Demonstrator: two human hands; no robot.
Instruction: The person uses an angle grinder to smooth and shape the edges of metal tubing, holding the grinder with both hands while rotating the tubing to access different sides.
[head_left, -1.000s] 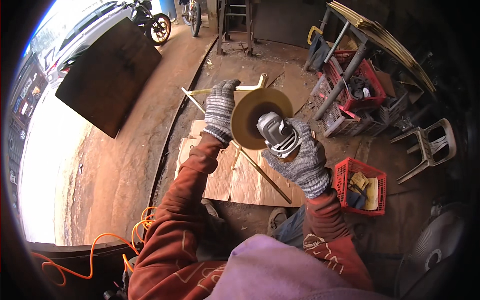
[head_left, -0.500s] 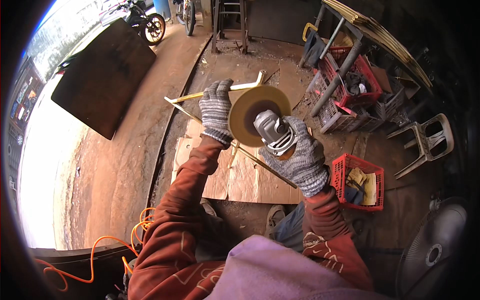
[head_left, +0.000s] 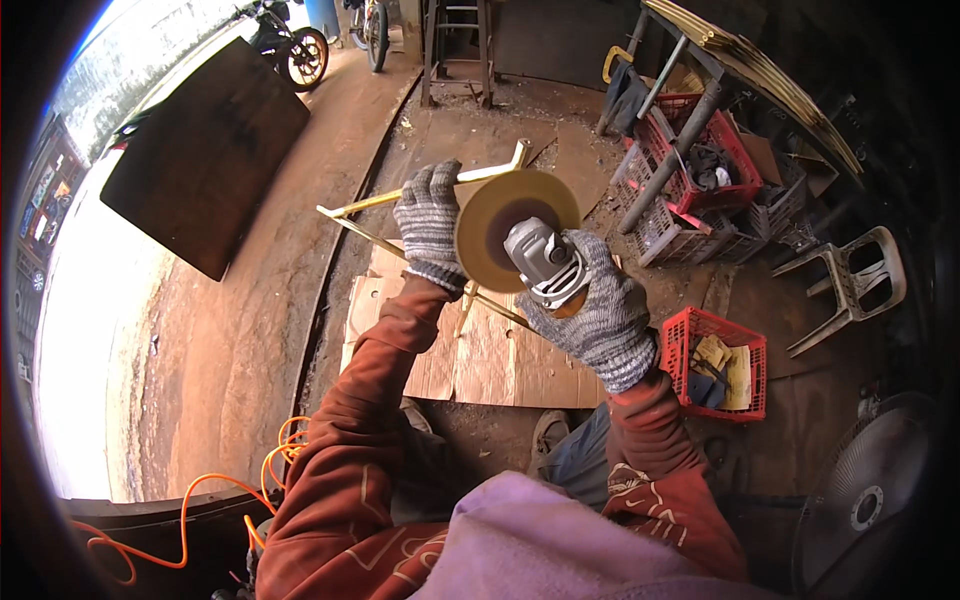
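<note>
Both my hands wear grey-and-white striped knit gloves. My left hand (head_left: 429,220) is closed round the upper bar of a gold-coloured metal tube frame (head_left: 373,203), left of the middle. My right hand (head_left: 603,312) grips an angle grinder (head_left: 541,258) with a silver head. The grinder's large tan disc (head_left: 488,208), brown round its centre, faces up at me beside my left hand. It covers part of the frame, so I cannot tell whether the two touch. The grinder's body is mostly hidden in my right glove. Flattened cardboard (head_left: 430,365) lies below the frame.
A red crate (head_left: 672,375) with yellow pieces stands right of my feet. Stacked crates (head_left: 735,198) sit under a rack with long tubes (head_left: 720,40). There is a plastic chair (head_left: 852,283), a fan (head_left: 865,505), a stepladder (head_left: 458,60), a dark panel (head_left: 205,155) and an orange hose (head_left: 215,477).
The frame has swung slightly, its left corner moving left and down. The lower bar's end no longer shows past my right hand. My hands and the grinder have barely shifted left.
</note>
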